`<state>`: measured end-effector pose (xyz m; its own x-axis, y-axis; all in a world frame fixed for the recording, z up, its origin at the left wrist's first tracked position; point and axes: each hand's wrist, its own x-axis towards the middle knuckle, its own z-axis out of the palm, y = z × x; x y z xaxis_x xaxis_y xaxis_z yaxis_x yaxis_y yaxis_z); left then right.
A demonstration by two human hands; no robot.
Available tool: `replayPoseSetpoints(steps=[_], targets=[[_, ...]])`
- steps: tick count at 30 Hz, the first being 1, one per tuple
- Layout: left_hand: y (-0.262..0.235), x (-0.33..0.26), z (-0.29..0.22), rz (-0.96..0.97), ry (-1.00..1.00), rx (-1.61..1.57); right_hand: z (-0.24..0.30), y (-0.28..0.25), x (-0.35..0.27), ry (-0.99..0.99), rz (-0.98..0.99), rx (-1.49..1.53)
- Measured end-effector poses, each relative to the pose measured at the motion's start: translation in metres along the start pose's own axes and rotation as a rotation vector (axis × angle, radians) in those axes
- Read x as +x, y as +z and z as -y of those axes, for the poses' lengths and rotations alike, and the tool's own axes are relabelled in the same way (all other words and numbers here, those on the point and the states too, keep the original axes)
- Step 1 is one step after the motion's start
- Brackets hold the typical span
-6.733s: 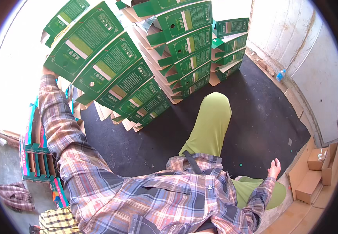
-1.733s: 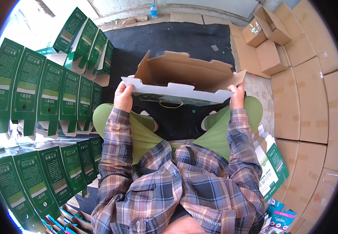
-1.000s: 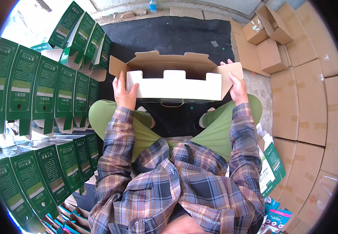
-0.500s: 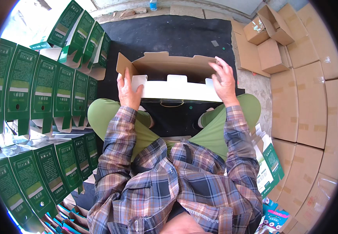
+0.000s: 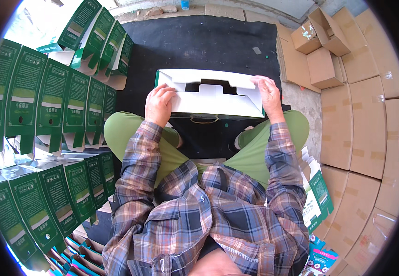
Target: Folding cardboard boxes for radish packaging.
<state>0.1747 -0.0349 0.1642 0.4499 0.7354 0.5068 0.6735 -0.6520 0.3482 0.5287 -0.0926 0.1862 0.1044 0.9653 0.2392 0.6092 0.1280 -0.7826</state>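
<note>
Where two hands (image 5: 158,106), one carton (image 5: 215,102)

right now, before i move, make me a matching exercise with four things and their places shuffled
Things
1. white-flapped cardboard box
2. rows of green printed cardboard boxes
3. taped brown cardboard cartons
4. small blue plastic bottle

Places
A. along the right side
B. beyond the black mat's far edge
C. between left hand and right hand
D. along the left side

Pairs: 1-C, 2-D, 3-A, 4-B
</note>
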Motion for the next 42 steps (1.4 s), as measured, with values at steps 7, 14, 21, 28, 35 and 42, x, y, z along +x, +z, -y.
replayPoseSetpoints(steps=[7, 14, 21, 28, 35, 42], targets=[[-0.002, 0.003, 0.003, -0.032, -0.292, -0.215, 0.015, 0.025, -0.012, 0.020, -0.010, -0.492], [0.000, 0.037, 0.001, 0.188, -0.221, 0.057, 0.027, 0.030, -0.009, 0.199, 0.088, -0.578], [0.002, 0.047, -0.011, 0.262, -0.351, 0.103, 0.027, 0.044, -0.010, 0.127, -0.032, -0.723], [0.007, 0.040, -0.005, 0.173, -0.374, 0.106, 0.002, 0.042, -0.012, 0.068, -0.145, -0.663], [0.018, 0.007, 0.088, 0.135, -1.426, -0.911, -0.063, 0.020, -0.022, 0.965, -0.169, 0.458], [0.015, -0.012, 0.094, 0.355, -1.235, -1.463, -0.081, 0.022, -0.035, 0.919, 0.157, 0.805]])
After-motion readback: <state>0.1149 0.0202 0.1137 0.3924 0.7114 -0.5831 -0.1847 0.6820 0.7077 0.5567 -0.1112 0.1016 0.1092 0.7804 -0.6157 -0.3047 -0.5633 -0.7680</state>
